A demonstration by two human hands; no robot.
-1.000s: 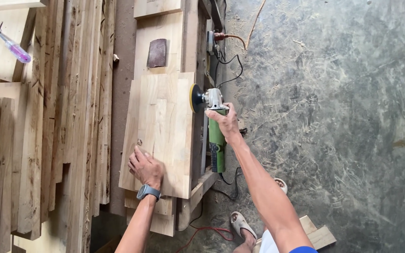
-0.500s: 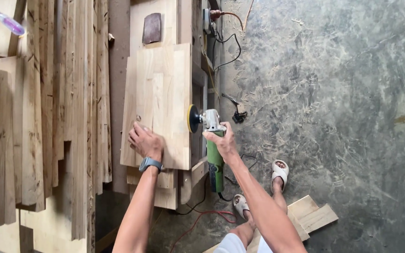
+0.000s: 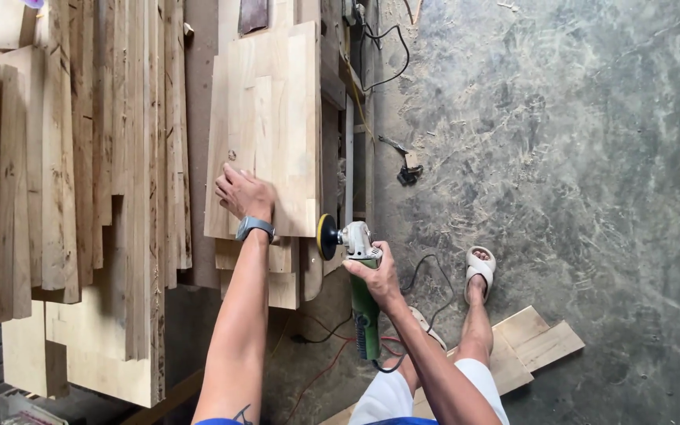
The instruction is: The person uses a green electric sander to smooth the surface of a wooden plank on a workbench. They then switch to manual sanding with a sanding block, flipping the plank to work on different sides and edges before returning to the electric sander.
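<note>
Left hand [image 3: 244,194] pressed flat, fingers spread, on the near end of the pale glued-up rectangular wooden panel [image 3: 265,126] lying on the surface, right hand [image 3: 373,271] with grip wrapped around the green angle grinder [image 3: 358,283], its black-and-yellow sanding disc [image 3: 325,236] just beside the panel's near right corner.

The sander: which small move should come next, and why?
Probably bring the sander back up so its disc meets the panel's edge. The disc sits just past the panel's near corner, while the left hand presses flat on the panel.
</note>
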